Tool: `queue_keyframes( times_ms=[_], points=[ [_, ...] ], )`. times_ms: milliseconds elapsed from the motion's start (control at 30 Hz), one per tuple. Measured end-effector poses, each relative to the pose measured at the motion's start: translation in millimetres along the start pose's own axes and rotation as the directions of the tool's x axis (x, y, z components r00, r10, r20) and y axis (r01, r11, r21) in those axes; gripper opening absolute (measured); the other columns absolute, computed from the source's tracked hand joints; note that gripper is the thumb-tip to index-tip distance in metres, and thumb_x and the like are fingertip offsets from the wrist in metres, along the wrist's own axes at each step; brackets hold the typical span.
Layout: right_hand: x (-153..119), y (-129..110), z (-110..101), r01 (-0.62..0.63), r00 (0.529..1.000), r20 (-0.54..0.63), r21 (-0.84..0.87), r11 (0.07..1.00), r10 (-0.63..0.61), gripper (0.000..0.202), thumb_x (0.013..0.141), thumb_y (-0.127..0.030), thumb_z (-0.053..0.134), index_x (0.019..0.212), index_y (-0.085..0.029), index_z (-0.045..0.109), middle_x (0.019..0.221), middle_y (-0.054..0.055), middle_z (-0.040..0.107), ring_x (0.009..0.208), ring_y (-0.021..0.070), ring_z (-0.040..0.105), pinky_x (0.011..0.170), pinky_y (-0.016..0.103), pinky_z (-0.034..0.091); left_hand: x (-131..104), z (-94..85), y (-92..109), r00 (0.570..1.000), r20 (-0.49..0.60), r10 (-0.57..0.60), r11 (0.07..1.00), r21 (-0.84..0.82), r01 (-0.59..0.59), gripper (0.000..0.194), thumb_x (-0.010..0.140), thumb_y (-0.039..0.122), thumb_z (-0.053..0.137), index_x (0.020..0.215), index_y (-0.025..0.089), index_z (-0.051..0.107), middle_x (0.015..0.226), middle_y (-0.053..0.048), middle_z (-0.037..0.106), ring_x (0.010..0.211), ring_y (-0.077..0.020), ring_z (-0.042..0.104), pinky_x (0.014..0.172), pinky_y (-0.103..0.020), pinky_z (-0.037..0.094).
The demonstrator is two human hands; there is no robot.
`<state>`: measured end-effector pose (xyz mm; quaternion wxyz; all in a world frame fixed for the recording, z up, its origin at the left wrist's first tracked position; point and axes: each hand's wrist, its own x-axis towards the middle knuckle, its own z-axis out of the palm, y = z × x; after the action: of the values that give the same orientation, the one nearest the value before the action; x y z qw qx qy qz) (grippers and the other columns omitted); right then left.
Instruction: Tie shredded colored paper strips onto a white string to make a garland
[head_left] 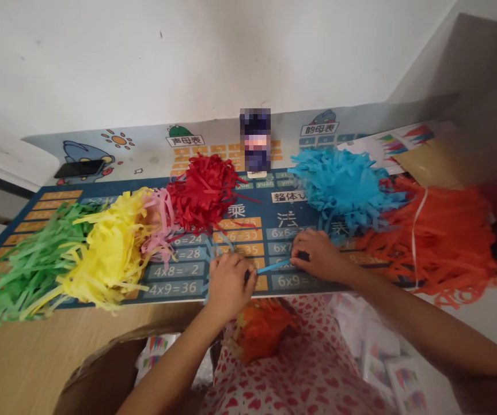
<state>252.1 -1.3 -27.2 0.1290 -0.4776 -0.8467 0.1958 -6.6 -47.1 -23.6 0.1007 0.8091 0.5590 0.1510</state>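
Stretched between my two hands is a thin blue strip, the narrow middle of a blue paper tassel (276, 266). My left hand (232, 278) is closed on one end, and pale blue fringe (220, 245) spreads out behind its knuckles. The other end sits in the closed fingers of my right hand (317, 253). Just beyond that hand lies a heap of blue tassels (345, 187). Farther from my left hand is a bunch of red tassels (207, 193), beside a small pink bunch (159, 225).
Yellow (110, 251) and green tassels (43, 256) cover the table's left; an orange pile (451, 242) lies right. A phone (79, 169) rests at back left. A pixelated upright object (255, 141) stands at back centre. Orange tassels (263, 328) sit on my lap, near a cardboard box (101, 369).
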Motion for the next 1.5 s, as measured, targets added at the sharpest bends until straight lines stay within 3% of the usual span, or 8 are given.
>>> queue_keyframes(
  times_ms=[267, 467, 600, 800, 933, 1033, 1200, 1500],
  points=[
    [-12, -25, 7, 0.316, 0.913, -0.114, -0.412, 0.855, -0.392, 0.011, 0.091, -0.017, 0.059, 0.086, -0.021, 0.068, 0.091, 0.003, 0.070, 0.102, 0.0236, 0.053, 0.095, 0.046, 0.025, -5, 2.8, 15, 0.910, -0.050, 0.413, 0.883, 0.268, -0.386, 0.026, 0.089, 0.016, 0.060, 0.111, 0.027, 0.068, 0.096, -0.003, 0.070, 0.100, -0.0271, 0.055, 0.103, -0.055, 0.027],
    [-5, -30, 8, 0.401, 0.864, -0.053, -0.527, 0.749, -0.500, 0.023, 0.094, -0.015, 0.055, 0.074, -0.019, 0.064, 0.077, 0.003, 0.066, 0.090, 0.0216, 0.052, 0.093, 0.045, 0.029, 4, 17.4, 23, 0.903, -0.079, 0.423, 0.886, 0.245, -0.394, 0.014, 0.089, 0.018, 0.059, 0.101, 0.019, 0.068, 0.091, -0.006, 0.069, 0.093, -0.0235, 0.058, 0.102, -0.052, 0.031],
    [-7, -41, 8, 0.317, 0.893, -0.130, -0.498, 0.807, -0.430, 0.024, 0.094, -0.016, 0.053, 0.074, -0.020, 0.065, 0.077, 0.004, 0.067, 0.089, 0.0209, 0.053, 0.091, 0.044, 0.031, 8, 21.7, 24, 0.903, -0.156, 0.401, 0.904, 0.229, -0.362, 0.010, 0.092, 0.017, 0.057, 0.093, 0.020, 0.067, 0.081, -0.003, 0.070, 0.084, -0.0200, 0.061, 0.100, -0.049, 0.033],
    [-33, -73, -15, 0.228, 0.954, -0.212, 0.046, 0.973, -0.214, 0.019, 0.094, -0.031, 0.057, 0.084, -0.021, 0.071, 0.087, 0.003, 0.072, 0.085, 0.0190, 0.057, 0.080, 0.036, 0.036, -16, -21.2, 28, 0.761, -0.336, 0.554, 0.831, 0.177, -0.527, 0.015, 0.093, 0.017, 0.057, 0.103, 0.022, 0.066, 0.091, -0.001, 0.075, 0.083, -0.0157, 0.065, 0.105, -0.044, 0.030],
    [-34, -81, -24, -0.005, 0.985, 0.121, 0.733, 0.680, -0.123, 0.037, 0.090, -0.048, 0.057, 0.076, -0.018, 0.072, 0.073, 0.002, 0.066, 0.067, 0.0140, 0.056, 0.062, 0.026, 0.040, -30, -49.1, 38, 0.697, -0.410, 0.589, 0.793, 0.128, -0.595, 0.019, 0.092, 0.014, 0.056, 0.106, 0.023, 0.065, 0.090, 0.000, 0.076, 0.082, -0.0146, 0.067, 0.106, -0.041, 0.031],
    [-31, -82, -12, -0.238, 0.964, 0.266, 0.898, 0.371, -0.026, 0.035, 0.074, -0.050, 0.074, 0.069, -0.016, 0.071, 0.062, -0.001, 0.061, 0.054, 0.0099, 0.048, 0.052, 0.022, 0.035, -34, -49.7, 44, 0.727, -0.476, 0.496, 0.832, 0.018, -0.555, 0.014, 0.092, 0.015, 0.056, 0.101, 0.022, 0.065, 0.084, 0.000, 0.075, 0.076, -0.0129, 0.067, 0.104, -0.038, 0.034],
    [-33, -91, 16, -0.202, 0.976, 0.194, 0.976, 0.079, 0.098, 0.032, 0.067, -0.045, 0.079, 0.062, -0.016, 0.068, 0.060, -0.001, 0.061, 0.050, 0.0081, 0.046, 0.048, 0.021, 0.033, -37, -39.6, 54, 0.891, -0.434, 0.131, 0.873, -0.376, -0.311, 0.011, 0.091, 0.019, 0.058, 0.083, 0.022, 0.066, 0.075, -0.001, 0.073, 0.071, -0.0151, 0.067, 0.084, -0.033, 0.049],
    [-31, -112, 35, -0.085, 0.931, 0.113, 0.992, -0.094, 0.348, 0.030, 0.065, -0.038, 0.082, 0.081, -0.020, 0.065, 0.046, -0.007, 0.053, 0.038, 0.0075, 0.043, 0.040, 0.018, 0.030, -38, -32.1, 61, 0.942, -0.300, -0.151, 0.770, -0.634, -0.078, 0.013, 0.087, 0.022, 0.062, 0.080, 0.022, 0.072, 0.081, -0.002, 0.074, 0.077, -0.0168, 0.069, 0.069, -0.026, 0.054]
  ],
)
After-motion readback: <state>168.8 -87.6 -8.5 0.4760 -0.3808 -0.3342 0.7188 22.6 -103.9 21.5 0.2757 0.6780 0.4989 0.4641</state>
